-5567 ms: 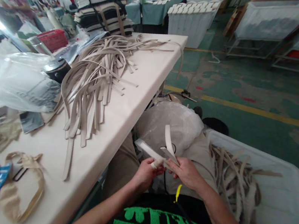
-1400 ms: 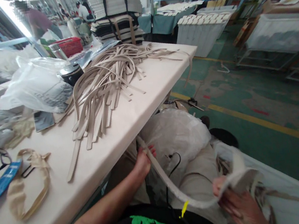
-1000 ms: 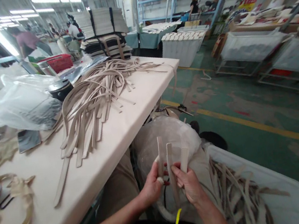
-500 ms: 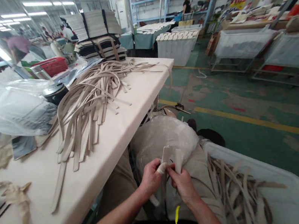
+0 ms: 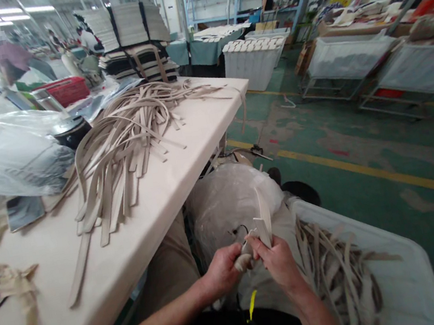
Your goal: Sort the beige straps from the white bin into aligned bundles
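Observation:
Over my lap, my right hand point(image 5: 278, 264) pinches pale beige fabric strips point(image 5: 264, 213) whose ends stick up past the thumb. Close against it on the left, my left hand point(image 5: 224, 270) is closed, a pale wrapping point(image 5: 243, 262) around one finger. What lies between the left fingers is hidden. A thin dark loop point(image 5: 243, 228) curves up beside the fingertips. Many similar strips lie in a loose heap point(image 5: 112, 169) on the table to the left. More strips point(image 5: 339, 275) hang in a white plastic bin point(image 5: 418, 256) at my right.
The pale table point(image 5: 170, 184) runs along my left, its edge near my left arm. A clear plastic bag point(image 5: 7, 153), a dark lidded pot point(image 5: 70, 132) and strapped stacks point(image 5: 132, 32) stand on it. A plastic-wrapped bundle point(image 5: 226, 194) lies ahead of my lap. Wheeled bins point(image 5: 349, 60) stand across the aisle.
The strip end that stood up at my left hand is gone from there; strip ends now stand together in my right hand. Both hands have moved slightly down and right. The view has shifted slightly.

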Demonstrator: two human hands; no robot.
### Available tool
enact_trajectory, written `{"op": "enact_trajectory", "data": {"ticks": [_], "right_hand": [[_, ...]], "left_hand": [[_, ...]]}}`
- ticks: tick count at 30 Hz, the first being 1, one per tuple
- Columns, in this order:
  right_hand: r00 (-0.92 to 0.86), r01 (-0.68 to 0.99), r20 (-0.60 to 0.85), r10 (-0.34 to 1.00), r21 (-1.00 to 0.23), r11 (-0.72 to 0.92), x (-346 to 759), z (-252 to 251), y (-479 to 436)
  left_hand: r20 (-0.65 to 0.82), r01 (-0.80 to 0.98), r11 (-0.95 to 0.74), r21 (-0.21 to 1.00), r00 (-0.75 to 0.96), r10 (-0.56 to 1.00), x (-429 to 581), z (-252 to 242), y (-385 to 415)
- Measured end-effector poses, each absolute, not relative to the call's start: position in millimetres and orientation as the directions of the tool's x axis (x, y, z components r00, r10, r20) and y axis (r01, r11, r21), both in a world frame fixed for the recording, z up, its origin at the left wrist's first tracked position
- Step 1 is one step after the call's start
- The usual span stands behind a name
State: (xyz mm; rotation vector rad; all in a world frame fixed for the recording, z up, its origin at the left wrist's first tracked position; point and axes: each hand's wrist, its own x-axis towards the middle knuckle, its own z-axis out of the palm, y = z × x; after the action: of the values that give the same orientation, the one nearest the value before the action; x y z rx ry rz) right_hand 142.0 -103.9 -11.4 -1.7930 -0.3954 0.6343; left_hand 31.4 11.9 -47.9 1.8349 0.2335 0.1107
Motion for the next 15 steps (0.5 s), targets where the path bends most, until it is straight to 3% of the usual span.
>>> {"op": "enact_trajectory", "data": {"ticks": [4,6,11,15], "right_hand": [[0.875,-0.149,-0.249,0.414,-0.955,-0.258,150.8,-16.7,-120.7],[0.911,-0.151,-0.223,0.347,-0.963,-0.224,158.1,-16.8,-133.1],[0.954,-0.121,-0.143,0.264,-0.988,-0.100,177.0,4.5,-168.4],[1.000,0.001,-0.001,0.029,-0.996,-0.094,197.9,29.4,-211.4]], "left_hand": [[-0.019,0.120,-0.426,0.897,0.972,0.233,29.7,-54.1,12.8],[0.006,0.100,-0.426,0.899,0.971,0.239,29.7,-56.9,12.1],[-0.034,0.083,-0.158,0.984,0.955,0.295,28.3,-57.7,8.9],[-0.136,0.165,-0.050,0.985,0.921,0.364,20.0,-74.9,18.6]]}}
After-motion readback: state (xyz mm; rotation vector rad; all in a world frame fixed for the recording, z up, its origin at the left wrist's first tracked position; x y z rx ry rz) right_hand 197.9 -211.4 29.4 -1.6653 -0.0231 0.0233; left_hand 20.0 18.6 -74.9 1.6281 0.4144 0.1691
